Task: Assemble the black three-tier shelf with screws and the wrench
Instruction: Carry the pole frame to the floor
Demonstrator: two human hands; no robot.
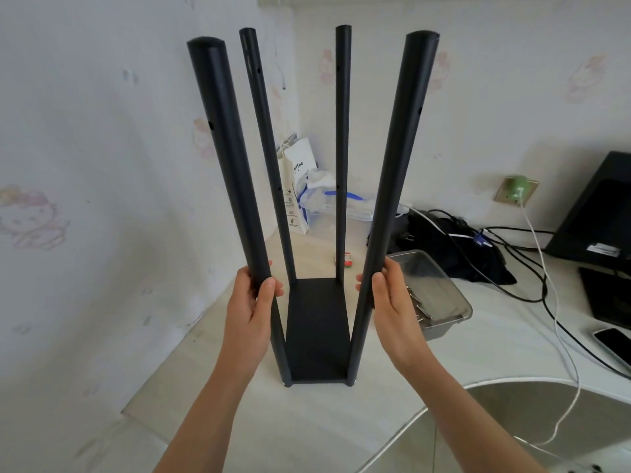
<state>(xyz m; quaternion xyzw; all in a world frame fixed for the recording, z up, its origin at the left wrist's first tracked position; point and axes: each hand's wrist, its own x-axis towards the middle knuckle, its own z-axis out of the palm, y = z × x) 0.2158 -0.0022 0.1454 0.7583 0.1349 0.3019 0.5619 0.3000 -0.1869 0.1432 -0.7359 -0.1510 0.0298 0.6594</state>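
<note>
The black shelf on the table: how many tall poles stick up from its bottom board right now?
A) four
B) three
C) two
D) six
A: four black poles rise from the corners of the bottom board; the left hand grips the near left pole and the right hand holds the near right pole, with two more poles behind.

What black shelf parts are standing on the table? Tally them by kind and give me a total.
Upright posts: 4 (near left, far left, far right, near right)
Shelf panels: 1 (bottom panel)
Total: 5

The left hand and right hand grip the two near posts.
</note>
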